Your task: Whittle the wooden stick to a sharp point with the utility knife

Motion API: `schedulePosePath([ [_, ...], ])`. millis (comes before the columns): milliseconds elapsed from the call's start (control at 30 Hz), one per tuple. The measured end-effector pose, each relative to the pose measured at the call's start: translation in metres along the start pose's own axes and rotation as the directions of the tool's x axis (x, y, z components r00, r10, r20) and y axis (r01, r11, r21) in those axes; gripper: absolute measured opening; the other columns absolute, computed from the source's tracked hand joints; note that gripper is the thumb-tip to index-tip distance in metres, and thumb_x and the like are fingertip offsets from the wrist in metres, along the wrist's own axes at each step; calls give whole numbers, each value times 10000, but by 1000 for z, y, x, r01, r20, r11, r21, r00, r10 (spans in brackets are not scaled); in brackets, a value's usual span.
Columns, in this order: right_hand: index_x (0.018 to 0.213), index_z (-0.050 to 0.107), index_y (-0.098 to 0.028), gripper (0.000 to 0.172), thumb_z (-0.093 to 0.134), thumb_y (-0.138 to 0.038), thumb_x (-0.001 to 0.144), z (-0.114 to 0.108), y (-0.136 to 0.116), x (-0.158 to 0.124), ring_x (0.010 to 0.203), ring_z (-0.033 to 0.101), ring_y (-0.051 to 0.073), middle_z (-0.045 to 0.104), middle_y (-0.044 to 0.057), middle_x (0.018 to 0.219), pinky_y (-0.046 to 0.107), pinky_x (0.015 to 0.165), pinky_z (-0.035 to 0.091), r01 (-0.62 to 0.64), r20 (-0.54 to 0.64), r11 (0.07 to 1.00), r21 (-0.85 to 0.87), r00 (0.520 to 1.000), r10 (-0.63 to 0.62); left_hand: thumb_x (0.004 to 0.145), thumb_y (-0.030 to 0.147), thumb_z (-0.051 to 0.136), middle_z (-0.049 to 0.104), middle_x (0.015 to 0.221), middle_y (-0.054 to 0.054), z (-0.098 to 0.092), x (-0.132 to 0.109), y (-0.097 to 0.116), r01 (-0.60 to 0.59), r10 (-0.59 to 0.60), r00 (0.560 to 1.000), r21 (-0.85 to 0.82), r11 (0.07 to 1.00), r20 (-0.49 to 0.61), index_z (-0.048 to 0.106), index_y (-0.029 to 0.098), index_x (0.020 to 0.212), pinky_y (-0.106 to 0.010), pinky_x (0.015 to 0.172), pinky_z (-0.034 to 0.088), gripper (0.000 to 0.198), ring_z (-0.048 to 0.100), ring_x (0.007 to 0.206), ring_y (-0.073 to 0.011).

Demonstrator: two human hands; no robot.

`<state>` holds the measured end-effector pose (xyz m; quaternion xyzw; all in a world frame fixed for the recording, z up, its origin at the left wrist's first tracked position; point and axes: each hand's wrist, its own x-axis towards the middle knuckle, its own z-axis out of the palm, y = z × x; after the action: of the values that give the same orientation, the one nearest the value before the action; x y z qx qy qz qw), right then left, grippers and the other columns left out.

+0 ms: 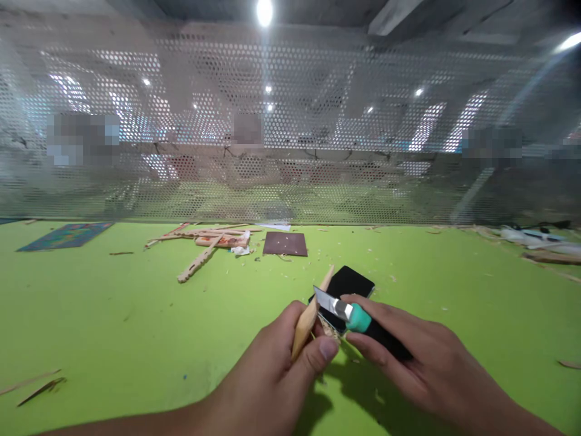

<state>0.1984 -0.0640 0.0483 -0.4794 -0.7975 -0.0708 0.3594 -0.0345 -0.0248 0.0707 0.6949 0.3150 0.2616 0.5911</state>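
Observation:
My left hand (284, 357) is closed around a pale wooden stick (305, 324), whose narrow tapered end points away from me. In my right hand (422, 351) is a utility knife (363, 321) with a black and green handle. Its bare metal blade rests against the stick just beyond my left fingers. Curled shavings lie by my left fingertips. Behind the knife, a flat black phone-like slab (351, 281) lies on the green table (136, 327), partly hidden by my hands and the blade.
A pile of carved wooden sticks (200, 257) lies at the back left. Near it is a brown sandpaper sheet (285, 243). A patterned mat (67, 236) sits far left, and plastic-wrapped items (540, 239) far right. A perforated metal screen (290, 181) bounds the back. Wood chips are scattered about.

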Motion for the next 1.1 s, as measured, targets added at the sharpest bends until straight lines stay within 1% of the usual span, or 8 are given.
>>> schedulePosePath([
  [133, 1336, 611, -221, 320, 528, -366, 1063, -3, -3, 2, 954, 798, 216, 797, 82, 1184, 292, 809, 654, 35, 55, 998, 48, 998, -38, 1052, 615, 398, 571, 983, -45, -3, -3, 4, 8, -9, 1000, 38, 999, 25, 552, 205, 1066, -318, 801, 422, 438, 500, 905, -201],
  [233, 1314, 620, -222, 291, 557, -324, 1049, -9, -8, 7, 948, 795, 173, 802, 60, 1173, 235, 818, 633, 64, 122, 989, 137, 989, -81, 1034, 606, 471, 547, 966, -28, -3, -1, 4, -57, 57, 994, 0, 998, 97, 532, 191, 1120, -316, 815, 441, 428, 495, 878, -184],
  [367, 1279, 634, -192, 289, 549, -357, 1058, -13, -16, 14, 907, 799, 161, 812, 76, 1128, 203, 777, 625, 92, 190, 976, 199, 973, -130, 1026, 537, 537, 498, 879, 4, 0, 2, -1, -111, 105, 990, 54, 992, 93, 513, 189, 980, -283, 728, 417, 352, 472, 792, -157],
  [533, 1334, 562, -185, 325, 442, -384, 1107, -10, -21, 8, 857, 802, 175, 813, 86, 1093, 232, 703, 634, 141, 149, 989, 43, 978, -146, 1061, 439, 478, 522, 826, 2, 0, 2, -1, -146, 139, 989, 199, 969, 48, 488, 205, 839, -286, 694, 372, 323, 481, 738, -153],
  [700, 1405, 502, -187, 381, 366, -406, 1124, -4, -23, -4, 726, 775, 196, 799, 76, 985, 293, 564, 613, 127, 111, 982, -138, 988, -112, 1072, 478, 430, 551, 819, -8, 0, 1, -6, -158, 153, 987, 246, 956, 40, 525, 191, 898, -285, 650, 362, 349, 489, 707, -151],
  [833, 1445, 502, -176, 407, 386, -393, 1121, -2, -24, -7, 722, 772, 207, 797, 109, 1039, 295, 507, 577, 118, 86, 971, -209, 991, -102, 1072, 483, 431, 570, 811, -7, 1, 2, -10, -163, 165, 986, 247, 955, 13, 532, 188, 904, -279, 637, 361, 354, 495, 700, -149],
  [967, 1471, 498, -167, 423, 449, -374, 1106, -3, -24, -8, 781, 785, 231, 796, 117, 1089, 317, 519, 578, 123, 47, 957, -263, 992, -115, 1065, 534, 433, 591, 801, -8, 2, 3, -8, -83, 93, 995, 252, 964, -28, 523, 194, 888, -280, 634, 358, 393, 504, 701, -153],
  [1100, 1455, 517, -178, 402, 470, -357, 1098, -5, -17, -8, 876, 792, 242, 784, 119, 1171, 329, 622, 613, 79, 25, 969, -235, 997, -75, 1068, 561, 392, 609, 835, -16, 3, 0, 2, -92, 96, 995, 217, 972, -9, 531, 202, 956, -288, 638, 358, 401, 500, 704, -157],
])
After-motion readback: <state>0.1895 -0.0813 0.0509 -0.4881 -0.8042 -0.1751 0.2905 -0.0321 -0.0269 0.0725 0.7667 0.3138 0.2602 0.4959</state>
